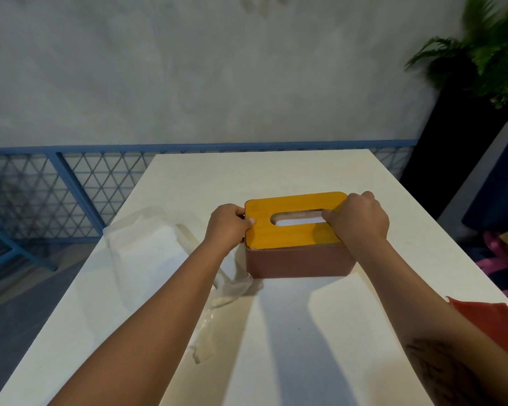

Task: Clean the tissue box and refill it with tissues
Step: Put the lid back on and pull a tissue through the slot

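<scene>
A brown tissue box (299, 262) with a yellow wooden lid (294, 235) stands in the middle of the white table (276, 332). White tissue shows through the lid's oval slot (298, 220). My left hand (228, 225) grips the lid's left edge, thumb on top. My right hand (359, 219) holds the lid's right end, fingers curled at the slot's right end. A clear plastic bag (147, 244) holding white tissues lies left of the box, partly behind my left forearm.
A red cloth (493, 320) lies at the table's right edge. A blue mesh railing (71, 189) runs behind the table. A potted plant (481, 60) stands at the back right, and a pink item (505, 265) lies on the floor at right.
</scene>
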Demonstrator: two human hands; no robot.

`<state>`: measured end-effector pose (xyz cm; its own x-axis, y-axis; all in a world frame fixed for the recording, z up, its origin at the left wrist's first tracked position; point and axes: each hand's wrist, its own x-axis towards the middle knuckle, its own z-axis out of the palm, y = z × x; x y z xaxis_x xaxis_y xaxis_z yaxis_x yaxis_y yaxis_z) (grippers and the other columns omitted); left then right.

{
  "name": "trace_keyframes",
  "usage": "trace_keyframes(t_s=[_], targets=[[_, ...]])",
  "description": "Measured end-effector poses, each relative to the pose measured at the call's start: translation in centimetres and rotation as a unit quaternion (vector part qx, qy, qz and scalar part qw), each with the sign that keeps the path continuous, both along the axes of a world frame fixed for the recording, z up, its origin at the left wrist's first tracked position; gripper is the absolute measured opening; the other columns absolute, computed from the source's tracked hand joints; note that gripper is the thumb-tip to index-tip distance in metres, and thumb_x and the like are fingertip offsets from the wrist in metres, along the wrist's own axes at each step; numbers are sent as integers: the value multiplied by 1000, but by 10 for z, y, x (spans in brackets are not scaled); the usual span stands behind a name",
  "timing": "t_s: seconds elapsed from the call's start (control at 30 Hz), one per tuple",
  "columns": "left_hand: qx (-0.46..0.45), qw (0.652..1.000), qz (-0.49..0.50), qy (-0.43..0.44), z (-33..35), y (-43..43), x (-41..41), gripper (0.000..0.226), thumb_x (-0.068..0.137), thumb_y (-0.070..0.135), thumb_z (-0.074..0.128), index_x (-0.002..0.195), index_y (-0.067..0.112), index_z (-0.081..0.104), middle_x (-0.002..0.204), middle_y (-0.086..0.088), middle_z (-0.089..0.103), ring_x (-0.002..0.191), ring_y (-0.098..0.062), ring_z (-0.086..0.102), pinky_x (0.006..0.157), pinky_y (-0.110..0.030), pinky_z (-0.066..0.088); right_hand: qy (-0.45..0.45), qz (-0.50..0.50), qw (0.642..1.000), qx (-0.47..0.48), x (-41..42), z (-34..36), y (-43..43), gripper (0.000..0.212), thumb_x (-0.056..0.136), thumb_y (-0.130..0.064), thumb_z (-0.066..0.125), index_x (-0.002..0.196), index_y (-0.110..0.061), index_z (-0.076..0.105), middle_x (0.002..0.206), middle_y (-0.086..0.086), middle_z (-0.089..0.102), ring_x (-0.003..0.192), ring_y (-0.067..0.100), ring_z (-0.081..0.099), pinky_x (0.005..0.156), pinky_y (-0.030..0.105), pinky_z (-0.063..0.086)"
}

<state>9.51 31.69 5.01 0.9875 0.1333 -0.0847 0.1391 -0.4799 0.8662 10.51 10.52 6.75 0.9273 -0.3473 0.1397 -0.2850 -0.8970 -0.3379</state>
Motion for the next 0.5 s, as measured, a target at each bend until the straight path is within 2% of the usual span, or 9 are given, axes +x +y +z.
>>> trace_keyframes(t_s=[0.1,0.17,0.23,0.33,0.4,0.43,0.5], targets=[[15,1000,2,-4,0,0,1,4,87,12,64,88,10,60,105,-25,66,95,-39,64,81,-52,55,-3,-3,1000,-8,-1,-1,1,46,85,-47,59,107,-6,61,109,11,52,100,28,52,68,34,36],[20,1000,3,-3,-1,0,2,8,87,12,64,94,8,63,106,-25,65,97,-40,63,82,-53,54,-7,-2,1000,-12,-1,-3,1,44,85,-46,59,105,-7,61,109,11,52,101,28,52,67,34,36],[27,1000,5,1,-1,0,4,21,87,12,63,104,0,65,107,-24,64,98,-40,63,83,-53,54,-15,-1,1000,-21,-1,-5,1,43,86,-46,59,104,-7,62,108,11,52,101,28,51,67,34,37],[58,998,5,6,-1,-3,5,24,88,14,62,107,0,65,103,-21,66,94,-36,63,82,-49,55,-17,-5,998,-68,-1,-8,2,45,86,-49,55,104,-9,63,108,10,55,105,28,49,73,36,37],[100,995,7,15,0,-5,6,18,88,13,58,101,3,65,90,-15,64,83,-31,62,68,-37,55,-10,-6,994,-107,0,-11,3,47,86,-52,51,105,-11,64,111,10,57,108,28,47,81,39,38],[125,992,11,19,0,-7,6,14,88,14,56,95,5,64,83,-12,60,77,-28,59,59,-31,48,-8,-7,993,-115,1,-13,3,47,87,-53,50,106,-12,64,112,10,58,109,28,47,85,40,37],[166,985,20,31,3,-12,5,14,86,21,57,86,7,57,77,-8,52,72,-24,52,49,-26,35,-3,-9,992,-123,2,-14,2,47,87,-53,48,106,-13,64,113,9,58,110,28,46,88,41,35]])
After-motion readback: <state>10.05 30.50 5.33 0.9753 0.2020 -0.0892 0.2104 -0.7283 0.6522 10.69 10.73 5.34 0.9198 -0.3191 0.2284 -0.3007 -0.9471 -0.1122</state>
